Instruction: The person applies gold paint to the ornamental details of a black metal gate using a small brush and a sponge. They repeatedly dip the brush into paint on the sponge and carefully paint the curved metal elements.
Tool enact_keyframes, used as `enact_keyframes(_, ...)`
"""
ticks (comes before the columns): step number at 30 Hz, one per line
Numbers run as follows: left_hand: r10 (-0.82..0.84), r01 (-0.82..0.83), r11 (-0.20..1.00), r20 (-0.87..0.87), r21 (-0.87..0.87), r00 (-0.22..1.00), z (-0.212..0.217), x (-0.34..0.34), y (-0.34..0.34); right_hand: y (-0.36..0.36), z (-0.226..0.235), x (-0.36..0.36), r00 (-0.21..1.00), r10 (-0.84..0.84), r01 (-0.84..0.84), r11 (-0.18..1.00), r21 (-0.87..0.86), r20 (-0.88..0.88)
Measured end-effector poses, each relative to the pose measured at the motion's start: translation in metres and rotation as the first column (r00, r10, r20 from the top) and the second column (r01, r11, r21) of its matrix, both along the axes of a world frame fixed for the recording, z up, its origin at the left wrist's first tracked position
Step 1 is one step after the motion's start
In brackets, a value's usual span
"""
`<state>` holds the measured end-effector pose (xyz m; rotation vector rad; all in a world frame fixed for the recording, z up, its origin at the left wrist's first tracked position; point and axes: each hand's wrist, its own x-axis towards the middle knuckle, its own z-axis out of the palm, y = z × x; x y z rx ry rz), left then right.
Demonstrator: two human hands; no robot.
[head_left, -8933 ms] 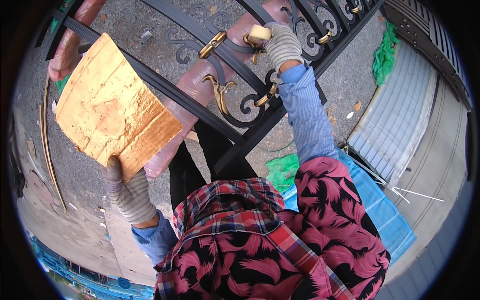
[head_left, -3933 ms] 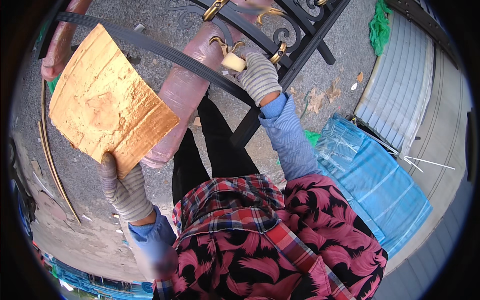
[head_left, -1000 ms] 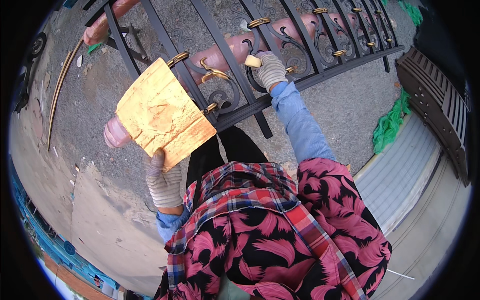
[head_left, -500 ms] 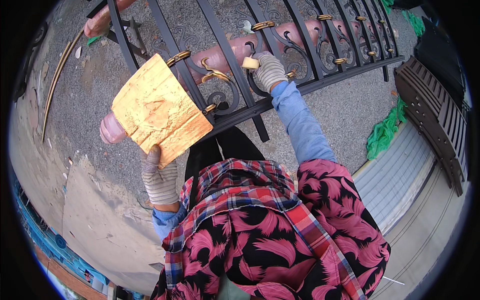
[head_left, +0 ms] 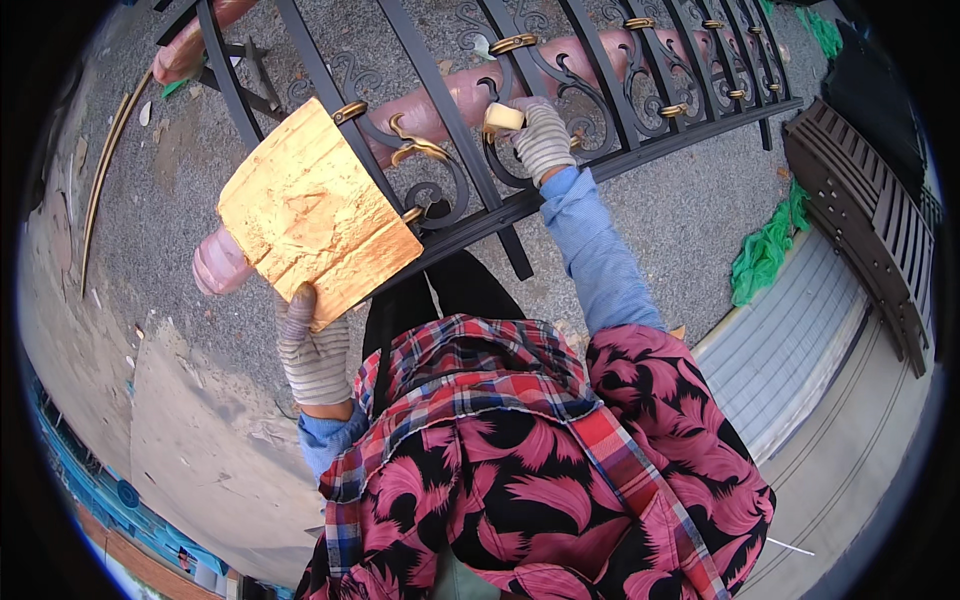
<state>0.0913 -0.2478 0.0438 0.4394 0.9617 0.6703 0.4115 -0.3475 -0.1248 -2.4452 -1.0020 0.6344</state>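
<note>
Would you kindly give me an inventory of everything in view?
Grille: one, black and gold, across the top.
Sheet: one, gold, left of centre.
Block: one, cream, upper centre.
Wrapped rolls: two, pink, beneath the grille and upper left.
Green plastic: several pieces, right and top.
Slatted panel: one, dark brown, right.
Ribbed sheeting: one, pale, lower right.
Thin strips: count unclear, tan, upper left.
Blue things: several, lower left, unidentifiable.
Garment: one, plaid and pink, lower centre.
Sleeves: two, blue, forearms.
Left fingers: one set, grey glove, holding the sheet.
Right fingers: one set, grey glove, holding the block.

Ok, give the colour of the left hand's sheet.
The sheet is gold, clearest in the head view.
</note>
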Motion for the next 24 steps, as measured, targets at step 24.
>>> enact_keyframes(24, -0.031, 0.031, 0.999, 0.012, 0.01, 0.999, -0.003, -0.003, 0.012, -0.022, 0.019, -0.024, 0.909, -0.389, 0.346, 0.904, 0.251, 0.148)
